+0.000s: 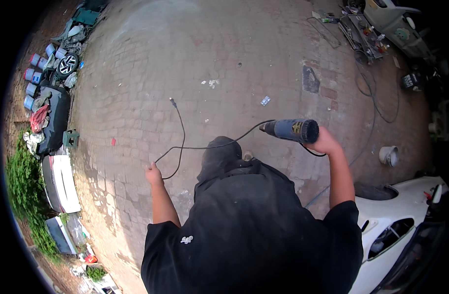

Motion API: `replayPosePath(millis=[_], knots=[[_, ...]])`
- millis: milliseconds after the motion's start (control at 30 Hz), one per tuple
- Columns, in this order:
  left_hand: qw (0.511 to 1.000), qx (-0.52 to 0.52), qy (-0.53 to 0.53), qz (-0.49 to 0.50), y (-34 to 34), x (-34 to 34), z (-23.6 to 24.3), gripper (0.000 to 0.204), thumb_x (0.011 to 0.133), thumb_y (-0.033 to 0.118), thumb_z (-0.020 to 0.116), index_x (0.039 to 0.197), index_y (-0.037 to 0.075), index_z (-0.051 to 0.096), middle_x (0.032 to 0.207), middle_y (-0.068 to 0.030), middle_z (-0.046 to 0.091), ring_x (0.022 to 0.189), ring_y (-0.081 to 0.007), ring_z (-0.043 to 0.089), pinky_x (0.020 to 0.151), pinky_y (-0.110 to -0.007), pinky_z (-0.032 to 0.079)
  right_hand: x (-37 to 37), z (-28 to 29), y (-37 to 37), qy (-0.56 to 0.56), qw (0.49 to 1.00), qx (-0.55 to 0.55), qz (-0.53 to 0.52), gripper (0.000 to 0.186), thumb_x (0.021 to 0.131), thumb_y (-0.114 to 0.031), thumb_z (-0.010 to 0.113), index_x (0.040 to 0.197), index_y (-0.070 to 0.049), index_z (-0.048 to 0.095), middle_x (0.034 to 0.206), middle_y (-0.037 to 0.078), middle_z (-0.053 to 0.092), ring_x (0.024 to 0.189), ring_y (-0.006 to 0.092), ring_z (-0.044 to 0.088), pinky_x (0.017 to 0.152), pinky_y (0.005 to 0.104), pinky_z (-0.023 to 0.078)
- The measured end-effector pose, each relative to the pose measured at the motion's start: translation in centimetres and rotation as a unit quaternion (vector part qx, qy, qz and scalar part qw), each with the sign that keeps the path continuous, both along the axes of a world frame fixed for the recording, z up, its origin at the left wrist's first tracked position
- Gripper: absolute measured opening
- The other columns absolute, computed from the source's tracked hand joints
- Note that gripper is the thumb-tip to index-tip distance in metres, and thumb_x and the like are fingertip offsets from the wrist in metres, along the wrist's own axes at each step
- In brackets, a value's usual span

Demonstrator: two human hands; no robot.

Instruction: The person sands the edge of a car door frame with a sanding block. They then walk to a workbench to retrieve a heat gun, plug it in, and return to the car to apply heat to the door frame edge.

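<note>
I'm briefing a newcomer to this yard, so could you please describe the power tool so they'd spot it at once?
From the white car at the lower right, look up and left to the person's right hand. It grips the power tool, a blue-and-black cylinder narrowing toward the left. That stout barrel sets it apart from the thin dark cord nearby.

Colour key: dark blue tool (287, 130), black cord (200, 148).
Your tool's body is dark blue with a yellow-marked label (297, 128); its nozzle (265, 127) and cap (310, 132) are black. Your shirt (258, 235) is black with a small white print (186, 239). Note the paving (151, 73): grey-brown, brick-patterned, with a dark grey patch (310, 80). Observe also the white car (411, 198), whitish bucket (387, 156), blue-grey pails (31, 89), green plants (25, 174), and black wheel (67, 65) with silver spokes.
</note>
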State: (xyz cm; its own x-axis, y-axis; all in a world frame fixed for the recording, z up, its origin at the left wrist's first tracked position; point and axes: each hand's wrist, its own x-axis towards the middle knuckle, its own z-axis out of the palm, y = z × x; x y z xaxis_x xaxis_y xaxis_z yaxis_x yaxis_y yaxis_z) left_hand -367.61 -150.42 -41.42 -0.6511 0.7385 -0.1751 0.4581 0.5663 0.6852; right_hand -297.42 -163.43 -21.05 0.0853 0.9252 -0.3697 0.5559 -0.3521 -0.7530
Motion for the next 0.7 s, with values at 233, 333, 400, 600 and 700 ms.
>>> replayPosePath(millis=[233, 333, 400, 600, 700], knots=[[0.977, -0.186, -0.078, 0.073, 11.0, 7.9, -8.5, 0.038, 0.089, 0.028, 0.068, 0.091, -0.010, 0.064, 0.078, -0.0153, 0.066, 0.071, -0.0255, 0.059, 0.068, -0.041, 0.049, 5.7, -2.8, 22.7, 0.223, 0.961, -0.030, -0.158, 0.030, 0.077, -0.006, 0.077, 0.104, -0.005, 0.066, 0.095, 0.003, 0.070, 0.085, 0.0120, 0.065, 0.075, 0.0285, 0.052], [0.982, -0.188, 0.024, -0.020, 25.9, 13.2, -9.5, 0.047, 0.090, 0.036, 0.064, 0.092, -0.012, 0.066, 0.089, -0.0275, 0.068, 0.084, -0.0387, 0.065, 0.080, -0.047, 0.050, 8.0, -2.5, 30.3, 0.271, 0.943, -0.011, -0.191, 0.032, 0.073, -0.006, 0.078, 0.102, -0.003, 0.066, 0.088, 0.001, 0.068, 0.077, 0.0117, 0.063, 0.071, 0.0284, 0.051], [0.987, -0.151, 0.059, -0.025, 35.5, 17.2, -7.7, 0.048, 0.091, 0.036, 0.062, 0.091, -0.012, 0.065, 0.089, -0.0286, 0.068, 0.083, -0.0396, 0.064, 0.079, -0.047, 0.050, 10.8, -0.6, 33.2, 0.269, 0.942, -0.090, -0.181, 0.033, 0.071, -0.006, 0.077, 0.102, -0.003, 0.066, 0.087, 0.002, 0.067, 0.076, 0.0115, 0.063, 0.070, 0.0280, 0.052], [0.999, -0.010, -0.018, -0.035, 65.4, 27.5, -2.1, 0.042, 0.090, 0.033, 0.065, 0.087, -0.009, 0.064, 0.086, -0.0244, 0.068, 0.079, -0.0338, 0.063, 0.075, -0.045, 0.049, 19.5, 2.5, 42.9, 0.373, 0.897, -0.058, -0.231, 0.033, 0.071, -0.010, 0.075, 0.100, 0.001, 0.062, 0.081, 0.008, 0.065, 0.068, 0.0159, 0.061, 0.061, 0.0286, 0.051], [0.999, 0.035, -0.005, -0.040, 75.5, 33.5, -1.0, 0.038, 0.089, 0.030, 0.066, 0.088, -0.008, 0.063, 0.083, -0.0215, 0.067, 0.073, -0.0292, 0.061, 0.070, -0.044, 0.048, 23.6, 0.2, 49.0, 0.491, 0.826, 0.026, -0.277, 0.040, 0.072, -0.017, 0.076, 0.102, 0.001, 0.057, 0.078, 0.011, 0.061, 0.063, 0.0183, 0.059, 0.057, 0.0307, 0.048]])
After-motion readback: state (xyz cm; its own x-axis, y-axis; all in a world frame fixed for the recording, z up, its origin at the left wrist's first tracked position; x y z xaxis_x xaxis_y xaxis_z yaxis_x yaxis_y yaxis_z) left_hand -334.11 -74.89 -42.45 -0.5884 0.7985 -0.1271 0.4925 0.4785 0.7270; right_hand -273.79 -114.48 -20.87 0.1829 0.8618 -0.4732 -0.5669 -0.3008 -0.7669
